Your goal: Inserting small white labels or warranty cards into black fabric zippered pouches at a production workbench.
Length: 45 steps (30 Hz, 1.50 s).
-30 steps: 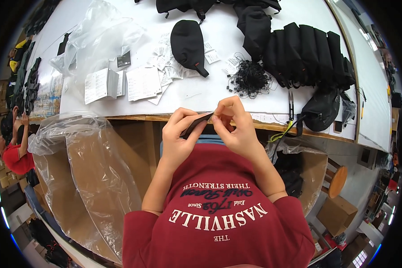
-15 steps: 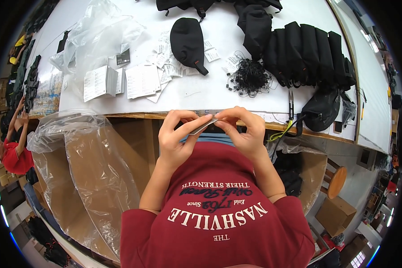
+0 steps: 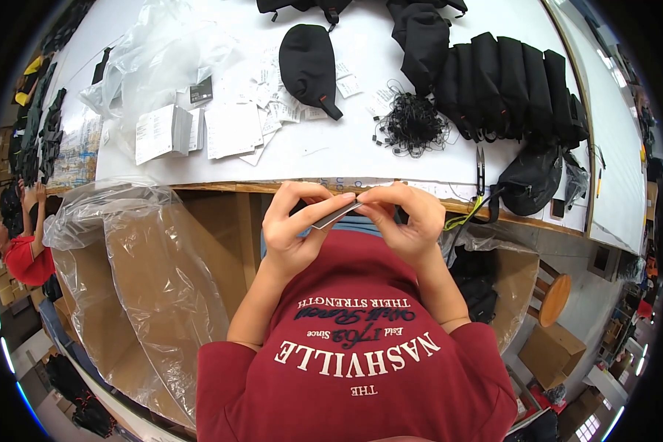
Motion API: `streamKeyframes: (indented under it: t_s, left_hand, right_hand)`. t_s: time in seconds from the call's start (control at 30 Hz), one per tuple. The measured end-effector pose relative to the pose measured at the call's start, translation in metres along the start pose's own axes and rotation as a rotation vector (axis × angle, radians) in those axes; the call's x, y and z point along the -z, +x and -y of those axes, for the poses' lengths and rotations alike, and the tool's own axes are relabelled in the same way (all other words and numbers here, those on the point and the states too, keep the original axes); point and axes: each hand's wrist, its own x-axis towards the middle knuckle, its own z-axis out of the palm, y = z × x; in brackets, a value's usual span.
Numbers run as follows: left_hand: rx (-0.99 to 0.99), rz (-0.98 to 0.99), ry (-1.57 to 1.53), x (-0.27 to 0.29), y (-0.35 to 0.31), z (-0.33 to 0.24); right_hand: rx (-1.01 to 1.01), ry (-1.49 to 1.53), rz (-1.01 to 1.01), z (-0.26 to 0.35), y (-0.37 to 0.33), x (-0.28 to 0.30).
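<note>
In front of my waist, just off the table edge, my left hand point(image 3: 295, 227) is closed on a small dark card with a pale edge, which looks like a hang tag point(image 3: 337, 215). My right hand point(image 3: 411, 227) pinches right at the tag's upper end. Whatever thin thing lies between its fingertips is too small to make out. Beyond my hands on the table lies a heap of thin black cord loops point(image 3: 412, 129). A black fabric pouch point(image 3: 307, 65) rests on scattered white labels. Folded stacks of white printed cards point(image 3: 232, 131) are to its left.
Black pouches point(image 3: 501, 88) stand in a row at the right. Thread snips point(image 3: 480, 173) and a black bag point(image 3: 530, 180) lie near the edge. Clear plastic point(image 3: 144, 258) lines a carton on my left. A stool point(image 3: 555, 300) stands right. Someone in red point(image 3: 28, 259) works far left.
The tag has tilted a little, showing more of its dark face, while both hands stay pinched together. At far left the other person's arms have shifted.
</note>
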Motion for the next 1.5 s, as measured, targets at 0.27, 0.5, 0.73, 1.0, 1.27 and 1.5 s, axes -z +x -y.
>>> streamKeyframes:
  t_s: [0.27, 0.5, 0.73, 1.0, 1.27, 1.5]
  left_hand:
    - [0.558, 0.346, -0.844, 0.016, 0.001, 0.022]
    - [0.536, 0.389, -0.75, 0.01, 0.002, 0.024]
    - [0.475, 0.219, -0.481, -0.016, 0.038, 0.049]
    - [0.159, 0.248, 0.05, -0.038, 0.064, 0.1]
    - [0.292, 0.395, -0.134, -0.018, 0.01, 0.059]
    - [0.261, 0.418, 0.076, -0.024, -0.033, 0.052]
  right_hand:
    - [-0.078, 0.112, 0.226, -0.001, 0.001, 0.006]
    - [-0.341, 0.301, 0.311, -0.012, -0.007, 0.004]
    - [-0.719, 0.564, 0.366, -0.022, -0.01, 0.005]
    - [-0.752, 0.661, 0.227, -0.047, -0.026, -0.001]
    - [-0.862, 0.968, -0.136, -0.069, -0.04, -0.018]
    - [-0.915, 1.361, -0.114, -0.068, -0.038, -0.027]
